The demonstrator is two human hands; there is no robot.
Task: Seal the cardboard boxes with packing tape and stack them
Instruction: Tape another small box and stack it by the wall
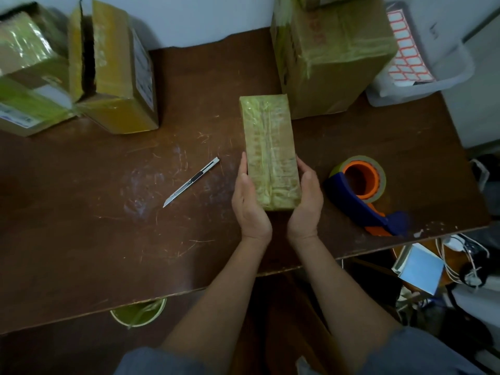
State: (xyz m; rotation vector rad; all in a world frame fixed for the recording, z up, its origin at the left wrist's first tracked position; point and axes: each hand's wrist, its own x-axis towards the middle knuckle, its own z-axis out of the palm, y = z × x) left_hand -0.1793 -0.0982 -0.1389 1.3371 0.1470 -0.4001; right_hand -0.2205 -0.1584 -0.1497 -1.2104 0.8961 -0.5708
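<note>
— Cardboard wrapped all over in shiny clear tape: that was the small box (270, 152) I had in front of me. What did you make of my grip?

— You held it from both sides. Where exactly?

— My left hand (250, 204) lay flat against its left long side, fingers straight along the edge. My right hand (305, 201) cupped the right side near the close corner, fingers gently bent against the cardboard. Neither hand curled round it; I pressed it between the palms.

— And the box itself?

— It lay lengthwise on the brown table (94, 239), its near end between my hands, its far end pointing at the big taped box (330, 60) at the back right. Whether those two touched, I could not tell.

— The tape?

— The tape dispenser (362, 190), blue and orange with its roll, lay on the table just right of my right hand, apart from it.

— Anything else?

— A utility knife (190, 182) lay to the left of my left hand, blade out. At the back left stood an open box (113, 69), flaps apart, beside other taped boxes (27, 77). A bin with sheets of red-bordered labels (405, 47) stood at the far right.
</note>
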